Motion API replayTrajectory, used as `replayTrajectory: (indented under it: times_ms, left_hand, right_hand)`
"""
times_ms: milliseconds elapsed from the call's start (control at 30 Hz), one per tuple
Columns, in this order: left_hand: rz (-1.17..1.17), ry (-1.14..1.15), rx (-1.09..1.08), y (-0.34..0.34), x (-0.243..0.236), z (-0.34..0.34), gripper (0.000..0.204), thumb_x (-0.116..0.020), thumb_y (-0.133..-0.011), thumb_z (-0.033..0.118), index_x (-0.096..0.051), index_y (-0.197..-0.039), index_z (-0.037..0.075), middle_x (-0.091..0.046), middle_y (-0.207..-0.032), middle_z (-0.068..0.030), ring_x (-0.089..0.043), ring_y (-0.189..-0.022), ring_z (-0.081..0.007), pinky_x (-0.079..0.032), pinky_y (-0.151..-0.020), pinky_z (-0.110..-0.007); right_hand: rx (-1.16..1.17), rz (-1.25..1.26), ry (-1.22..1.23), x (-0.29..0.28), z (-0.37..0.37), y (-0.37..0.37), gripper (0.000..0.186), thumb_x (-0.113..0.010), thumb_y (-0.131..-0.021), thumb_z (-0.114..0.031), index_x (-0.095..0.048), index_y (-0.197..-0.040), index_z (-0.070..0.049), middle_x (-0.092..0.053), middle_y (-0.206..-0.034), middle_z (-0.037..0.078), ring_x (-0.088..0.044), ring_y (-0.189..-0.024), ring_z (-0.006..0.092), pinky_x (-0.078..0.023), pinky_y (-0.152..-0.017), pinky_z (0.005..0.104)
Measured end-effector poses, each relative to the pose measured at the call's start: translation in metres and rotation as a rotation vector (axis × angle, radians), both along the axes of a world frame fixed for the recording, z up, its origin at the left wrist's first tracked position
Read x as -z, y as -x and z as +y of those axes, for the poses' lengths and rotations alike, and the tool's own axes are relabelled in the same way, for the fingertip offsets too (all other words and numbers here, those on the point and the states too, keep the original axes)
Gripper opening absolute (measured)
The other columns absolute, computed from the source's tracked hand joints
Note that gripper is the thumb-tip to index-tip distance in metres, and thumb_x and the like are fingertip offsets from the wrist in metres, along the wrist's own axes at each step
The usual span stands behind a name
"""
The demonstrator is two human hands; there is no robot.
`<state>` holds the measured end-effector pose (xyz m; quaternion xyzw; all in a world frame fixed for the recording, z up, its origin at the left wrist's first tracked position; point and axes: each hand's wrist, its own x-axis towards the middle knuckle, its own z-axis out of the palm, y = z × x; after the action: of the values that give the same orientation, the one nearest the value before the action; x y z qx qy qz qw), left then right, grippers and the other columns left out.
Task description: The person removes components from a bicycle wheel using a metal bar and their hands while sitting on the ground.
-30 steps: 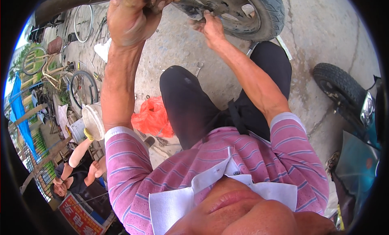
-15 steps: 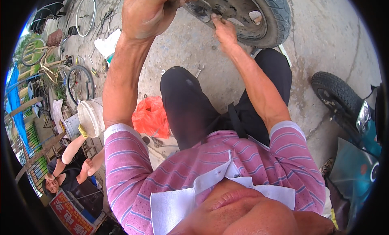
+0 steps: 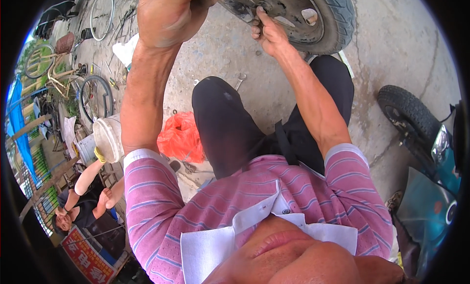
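At the top edge, my left hand (image 3: 174, 15) is raised with fingers closed around something at the wheel's side; what it grips is hidden. A black-tyred wheel (image 3: 335, 22) with a dirty dark rim (image 3: 298, 32) is above my knees. My right hand (image 3: 270, 35) is at the hub (image 3: 264, 4) of that wheel, thumb pointing up onto it and fingers curled in; whatever they hold is too small to make out. A wrench (image 3: 240, 82) lies on the concrete between my arms, near my left knee (image 3: 215, 103).
A red plastic bag (image 3: 180, 137) and white bucket (image 3: 110, 137) are left of me. Bicycle wheels (image 3: 95, 95), frames and scattered tools lie beyond. Another person (image 3: 93, 210) is at lower left. A teal two-wheeler (image 3: 440, 166) with black tyre (image 3: 406, 105) stands on my right.
Both my hands and the wheel shifted right compared with one second ago. In the last half second my hands rose slightly, and my right hand's curled fingers came into clearer view.
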<state>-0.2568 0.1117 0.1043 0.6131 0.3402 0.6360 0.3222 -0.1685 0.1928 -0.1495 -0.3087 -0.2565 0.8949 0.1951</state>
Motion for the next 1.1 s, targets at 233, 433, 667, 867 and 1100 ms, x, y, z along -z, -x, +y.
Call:
replayTrajectory:
  times_ms: [233,433,667,867,1100]
  left_hand:
    - [0.097,0.166,-0.08,-0.009,-0.009,-0.001,0.052,-0.065,-0.083,0.058,-0.046,-0.073,0.011,-0.044,-0.064,-0.0024,-0.04,-0.056,-0.0115,-0.042,-0.065,-0.029]
    - [0.068,0.123,-0.092,-0.011,-0.013,0.001,0.052,-0.064,-0.084,0.058,-0.045,-0.071,0.011,-0.043,-0.063,-0.0013,-0.04,-0.056,-0.0113,-0.041,-0.064,-0.028]
    - [0.044,0.083,-0.115,-0.007,0.002,0.002,0.05,-0.064,-0.086,0.055,-0.044,-0.071,0.012,-0.04,-0.063,0.001,-0.039,-0.056,-0.0105,-0.041,-0.064,-0.029]
    - [-0.171,-0.046,-0.047,-0.012,-0.011,-0.006,0.05,-0.064,-0.085,0.055,-0.044,-0.071,0.011,-0.04,-0.063,0.0002,-0.04,-0.056,-0.0108,-0.042,-0.064,-0.029]
    - [-0.365,-0.191,0.189,-0.005,0.006,0.004,0.052,-0.064,-0.084,0.057,-0.045,-0.072,0.011,-0.043,-0.063,-0.0021,-0.041,-0.056,-0.0112,-0.043,-0.063,-0.028]
  right_hand:
    - [-0.036,0.007,0.073,0.002,0.004,-0.007,0.035,-0.073,-0.085,-0.04,-0.058,-0.087,-0.008,-0.048,-0.072,-0.001,-0.041,-0.055,0.0092,-0.033,-0.048,0.0246]
    - [-0.084,0.046,0.097,0.008,0.013,-0.014,0.025,-0.071,-0.088,-0.032,-0.06,-0.089,-0.009,-0.049,-0.073,-0.002,-0.044,-0.056,0.0096,-0.035,-0.049,0.0245]
    - [-0.069,0.042,0.05,0.003,0.006,-0.012,0.019,-0.069,-0.089,-0.027,-0.062,-0.094,-0.01,-0.058,-0.077,0.0,-0.051,-0.061,0.0101,-0.041,-0.052,0.0246]
    - [-0.039,0.006,-0.056,0.005,0.005,-0.015,0.02,-0.066,-0.091,-0.028,-0.064,-0.092,-0.008,-0.058,-0.077,-0.001,-0.051,-0.061,0.009,-0.043,-0.053,0.0252]
    - [0.114,-0.109,-0.317,0.008,-0.01,-0.009,0.029,-0.066,-0.091,-0.033,-0.065,-0.086,-0.005,-0.057,-0.072,-0.003,-0.051,-0.06,0.0074,-0.043,-0.052,0.0241]
